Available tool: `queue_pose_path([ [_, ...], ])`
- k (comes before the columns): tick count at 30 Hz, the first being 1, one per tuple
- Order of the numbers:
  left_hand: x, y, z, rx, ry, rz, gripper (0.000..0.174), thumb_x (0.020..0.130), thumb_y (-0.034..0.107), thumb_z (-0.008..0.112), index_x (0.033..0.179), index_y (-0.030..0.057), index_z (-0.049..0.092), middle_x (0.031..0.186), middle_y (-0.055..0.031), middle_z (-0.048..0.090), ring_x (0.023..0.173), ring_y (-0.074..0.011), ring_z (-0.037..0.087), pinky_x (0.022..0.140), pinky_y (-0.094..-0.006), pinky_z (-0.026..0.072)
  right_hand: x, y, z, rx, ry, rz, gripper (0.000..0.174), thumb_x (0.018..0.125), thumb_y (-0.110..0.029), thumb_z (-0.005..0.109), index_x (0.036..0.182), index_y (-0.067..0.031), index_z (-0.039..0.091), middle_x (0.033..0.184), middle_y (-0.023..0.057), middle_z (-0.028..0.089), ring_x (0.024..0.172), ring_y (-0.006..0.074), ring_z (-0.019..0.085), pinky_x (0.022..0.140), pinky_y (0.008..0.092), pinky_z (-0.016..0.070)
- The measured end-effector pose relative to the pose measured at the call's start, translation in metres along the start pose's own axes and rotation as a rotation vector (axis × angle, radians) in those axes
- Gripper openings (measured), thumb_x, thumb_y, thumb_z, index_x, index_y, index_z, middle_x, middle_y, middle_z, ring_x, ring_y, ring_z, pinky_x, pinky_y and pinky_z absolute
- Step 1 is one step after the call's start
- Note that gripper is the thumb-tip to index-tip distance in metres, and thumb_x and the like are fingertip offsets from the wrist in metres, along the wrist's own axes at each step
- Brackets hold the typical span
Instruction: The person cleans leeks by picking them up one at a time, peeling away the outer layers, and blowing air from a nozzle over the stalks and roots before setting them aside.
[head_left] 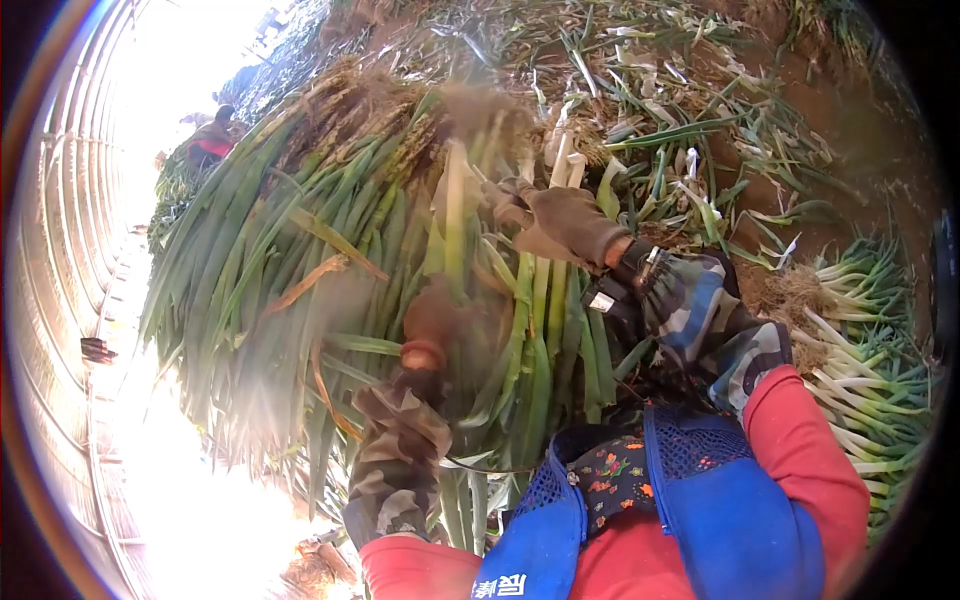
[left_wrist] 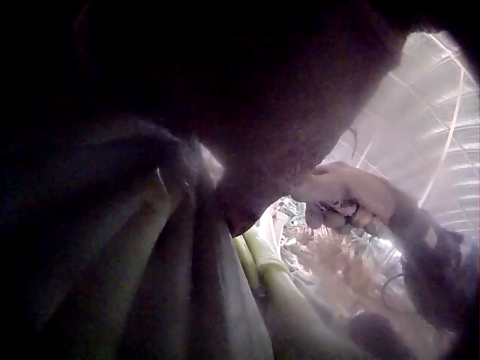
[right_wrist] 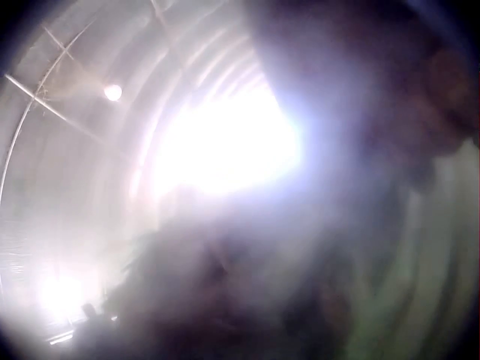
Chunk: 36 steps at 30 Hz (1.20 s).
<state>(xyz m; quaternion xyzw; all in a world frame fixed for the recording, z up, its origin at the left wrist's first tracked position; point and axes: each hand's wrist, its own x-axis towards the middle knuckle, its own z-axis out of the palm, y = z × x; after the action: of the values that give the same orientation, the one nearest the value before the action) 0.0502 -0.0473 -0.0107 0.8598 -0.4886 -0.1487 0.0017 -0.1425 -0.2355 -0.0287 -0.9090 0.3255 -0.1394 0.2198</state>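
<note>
In the head view my gloved left hand [head_left: 432, 318] grips a thick green onion [head_left: 455, 215], its pale stalk upright and its blurred roots at the top. My gloved right hand [head_left: 560, 218] is just right of that stalk, fingers curled and tips close to it; I cannot tell whether they pinch a leaf. The left wrist view has the dark left hand [left_wrist: 285, 97] close over onion stalks [left_wrist: 262, 262], with the curled right hand [left_wrist: 352, 196] beyond. Blur and glare fill most of the right wrist view.
A big heap of green onions [head_left: 300, 240] lies under and left of my hands. Trimmed leaves [head_left: 700, 190] litter the soil at upper right. Cleaned onions [head_left: 850, 390] lie in bunches at the right. Another person [head_left: 212, 140] is far left, near the ribbed tunnel wall [head_left: 75, 200].
</note>
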Motion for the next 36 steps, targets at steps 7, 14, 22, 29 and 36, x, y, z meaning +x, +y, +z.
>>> queue_pose_path([
  [7,-0.005,0.002,-0.002,-0.063,0.019,0.063,0.070,0.078,0.043,0.082,0.125,0.0016,0.053,0.104,-0.0236,0.071,0.099,-0.0439,0.069,0.087,-0.0499,0.0527,0.004,-0.012,-0.012,-0.127,-0.106,0.086,0.057,0.098,-0.018,0.059,0.152,-0.0052,0.046,0.085,0.0240,0.072,0.081,0.0364,0.075,0.068,0.0455,0.0561],
  [14,-0.001,-0.001,0.005,-0.010,0.035,0.029,0.072,0.076,0.043,0.083,0.126,0.0014,0.053,0.106,-0.0243,0.071,0.100,-0.0438,0.069,0.088,-0.0501,0.0530,0.027,0.017,0.018,-0.040,0.005,0.003,0.046,0.097,-0.033,0.064,0.127,0.0013,0.060,0.074,0.0171,0.071,0.065,0.0317,0.073,0.050,0.0466,0.0521],
  [22,-0.002,-0.005,-0.006,-0.431,-0.031,0.017,0.053,0.079,0.017,0.080,0.123,-0.0004,0.056,0.097,-0.0124,0.071,0.087,-0.0244,0.071,0.079,-0.0360,0.0539,-0.067,-0.008,-0.036,0.155,-0.130,0.018,0.073,0.088,-0.040,0.071,0.148,-0.0040,0.047,0.079,0.0195,0.070,0.069,0.0348,0.072,0.062,0.0435,0.0547],
  [29,-0.020,0.006,-0.055,-1.171,-0.273,0.104,0.054,0.077,0.000,0.071,0.129,-0.0024,0.055,0.097,-0.0049,0.065,0.080,-0.0113,0.064,0.070,-0.0268,0.0510,-0.209,0.006,-0.052,0.251,0.037,-0.030,0.078,0.083,-0.036,0.077,0.148,-0.0044,0.048,0.093,0.0208,0.068,0.084,0.0381,0.068,0.074,0.0471,0.0524],
  [36,-0.053,0.043,-0.075,-1.270,-0.492,0.207,0.061,0.071,-0.005,0.064,0.131,-0.0022,0.055,0.094,-0.0029,0.063,0.076,-0.0115,0.061,0.066,-0.0256,0.0506,-0.288,0.069,-0.058,0.209,-0.385,-0.110,0.084,0.084,-0.038,0.079,0.152,-0.0026,0.045,0.101,0.0209,0.068,0.089,0.0358,0.067,0.080,0.0445,0.0517],
])
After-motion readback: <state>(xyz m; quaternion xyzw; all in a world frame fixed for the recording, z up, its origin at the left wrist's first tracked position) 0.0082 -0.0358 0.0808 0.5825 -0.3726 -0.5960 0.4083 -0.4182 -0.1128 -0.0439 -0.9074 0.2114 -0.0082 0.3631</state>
